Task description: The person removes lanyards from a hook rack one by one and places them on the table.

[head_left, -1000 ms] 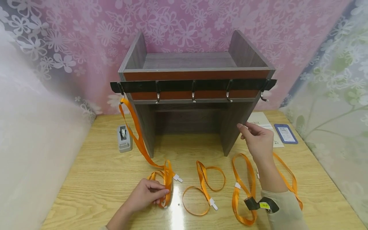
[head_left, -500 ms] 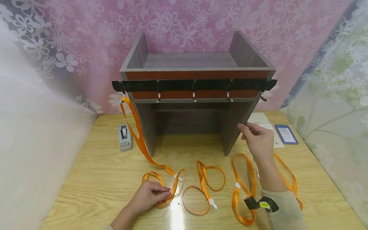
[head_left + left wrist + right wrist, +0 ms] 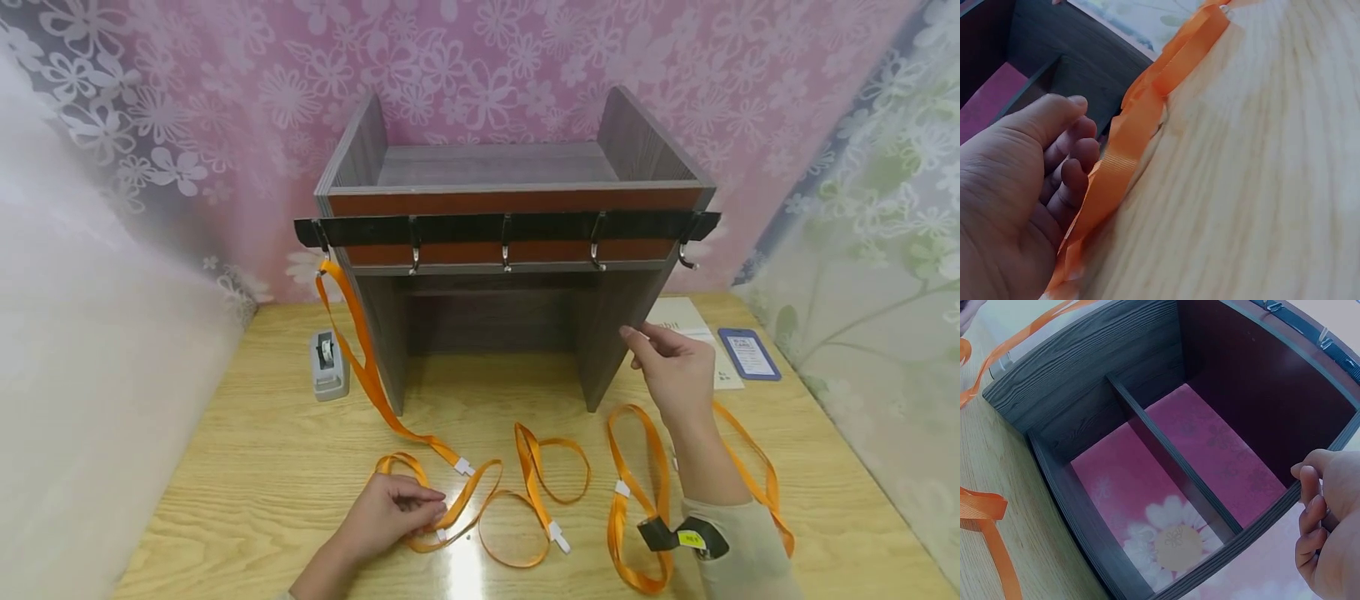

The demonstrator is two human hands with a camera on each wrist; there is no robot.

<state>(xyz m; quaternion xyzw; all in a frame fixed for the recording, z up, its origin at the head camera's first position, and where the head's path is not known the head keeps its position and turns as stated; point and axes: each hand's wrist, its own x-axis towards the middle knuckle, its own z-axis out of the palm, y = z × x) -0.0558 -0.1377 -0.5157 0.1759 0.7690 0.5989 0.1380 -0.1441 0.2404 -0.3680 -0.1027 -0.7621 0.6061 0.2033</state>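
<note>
My left hand [image 3: 386, 512] is low over the table beside an orange lanyard [image 3: 468, 500] that lies in loose loops. In the left wrist view its fingers [image 3: 1072, 181] are loosely curled next to the orange strap [image 3: 1125, 150], with nothing pinched between them. My right hand [image 3: 678, 375] holds the front edge of the right side panel of a grey wooden shelf [image 3: 517, 187], thumb on the inner face, as the right wrist view shows too. Another orange lanyard [image 3: 363, 358] hangs from the leftmost hook of the shelf's black hook strip [image 3: 461, 227], its white clip end reaching the table.
More orange lanyards [image 3: 534, 467] lie along the table front, one [image 3: 615, 533] near my right sleeve and another [image 3: 768, 475] beyond the forearm. A grey tape dispenser [image 3: 328, 367] stands left of the shelf. At right lie a blue badge holder [image 3: 750, 354] and a printed cream sheet [image 3: 678, 312].
My left hand has let go of the lanyard it pinched upright; the loop has dropped rightward and spread on the table. The right hand stays at the shelf panel.
</note>
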